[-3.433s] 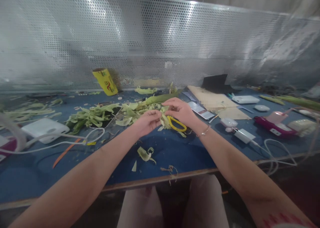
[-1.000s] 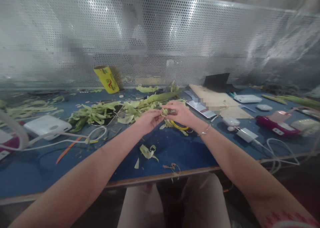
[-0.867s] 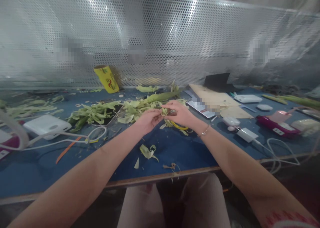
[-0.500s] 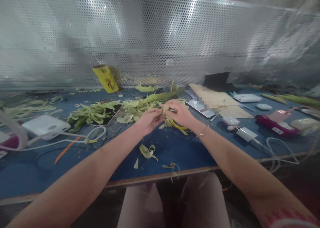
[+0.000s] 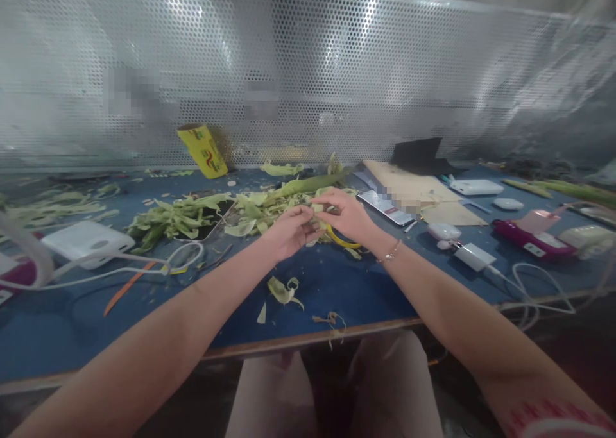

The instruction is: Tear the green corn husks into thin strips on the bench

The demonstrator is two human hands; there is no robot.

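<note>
Your left hand (image 5: 289, 234) and right hand (image 5: 350, 217) nearly meet, fingers curled (whether clamped on anything, you cannot tell), beside the pale-green, ragged leaf heap (image 5: 251, 212) on the flat blue table (image 5: 346, 287); a yellow, loop-shaped handle (image 5: 339, 240) shows below the right.

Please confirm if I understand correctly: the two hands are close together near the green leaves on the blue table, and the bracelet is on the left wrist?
One thing is wrong: the head view shows the bracelet at the wrist of the right hand, not the left hand. The rest is right.
</note>
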